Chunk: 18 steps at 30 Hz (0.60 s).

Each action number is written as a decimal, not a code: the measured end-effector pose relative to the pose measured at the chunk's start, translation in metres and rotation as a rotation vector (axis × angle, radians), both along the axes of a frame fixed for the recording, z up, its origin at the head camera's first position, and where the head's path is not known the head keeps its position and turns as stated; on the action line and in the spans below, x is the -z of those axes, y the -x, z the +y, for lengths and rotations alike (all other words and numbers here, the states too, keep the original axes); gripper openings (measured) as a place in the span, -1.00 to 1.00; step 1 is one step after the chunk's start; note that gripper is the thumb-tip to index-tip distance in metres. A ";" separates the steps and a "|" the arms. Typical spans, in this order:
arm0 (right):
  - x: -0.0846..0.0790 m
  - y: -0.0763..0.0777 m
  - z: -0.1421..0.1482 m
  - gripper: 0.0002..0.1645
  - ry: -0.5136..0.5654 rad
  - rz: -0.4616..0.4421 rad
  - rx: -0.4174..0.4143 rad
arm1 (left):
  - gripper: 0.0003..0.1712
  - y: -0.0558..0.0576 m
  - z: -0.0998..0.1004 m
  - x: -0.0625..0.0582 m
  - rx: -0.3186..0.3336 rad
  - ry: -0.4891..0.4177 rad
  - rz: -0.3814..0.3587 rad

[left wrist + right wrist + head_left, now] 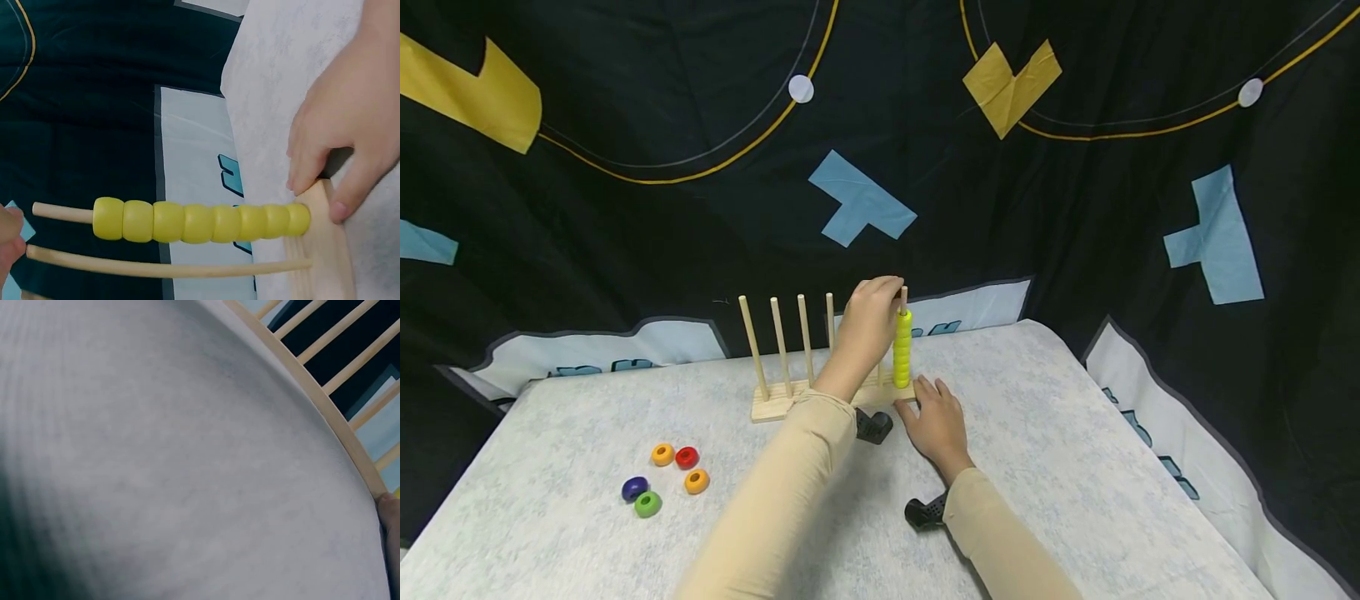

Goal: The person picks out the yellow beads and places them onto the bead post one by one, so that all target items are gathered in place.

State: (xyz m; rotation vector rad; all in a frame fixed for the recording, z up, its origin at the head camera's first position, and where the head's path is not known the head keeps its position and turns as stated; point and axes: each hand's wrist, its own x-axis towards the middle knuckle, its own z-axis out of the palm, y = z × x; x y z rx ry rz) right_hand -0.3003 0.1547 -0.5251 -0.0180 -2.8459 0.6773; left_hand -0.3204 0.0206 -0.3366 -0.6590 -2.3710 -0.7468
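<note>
A wooden peg stand (pixel 771 408) with a row of upright pegs is at the table's far side. Several yellow beads (pixel 200 222) are stacked on its rightmost peg, whose bare tip (pixel 59 212) sticks out above them. My left hand (pixel 867 325) is beside that tip with bent fingers. Only its fingertips (pixel 9 234) show in the left wrist view, and no bead is seen in them. My right hand (pixel 936 421) holds the stand's right end between thumb and fingers. Just the thumb (pixel 390 515) enters the right wrist view, against the base (pixel 337 422).
At the table's left lie loose beads: a red bead (pixel 687 457), a green bead (pixel 647 503), a purple bead (pixel 635 488) and two orange beads, one the nearer orange bead (pixel 696 481). A dark patterned curtain (pixel 715 233) hangs behind the table (pixel 1045 467). Black wrist devices show by both sleeves.
</note>
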 end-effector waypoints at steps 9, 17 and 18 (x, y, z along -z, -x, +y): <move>-0.001 -0.004 0.004 -0.26 -0.008 0.017 -0.006 | -0.62 -0.037 -0.027 0.028 0.013 -0.098 0.121; -0.006 -0.014 0.009 -0.32 0.062 0.098 -0.022 | -0.62 -0.074 -0.056 0.051 -0.060 -0.157 0.069; -0.007 -0.015 0.010 -0.34 0.083 0.119 -0.021 | -0.61 -0.078 -0.060 0.053 -0.074 -0.156 0.051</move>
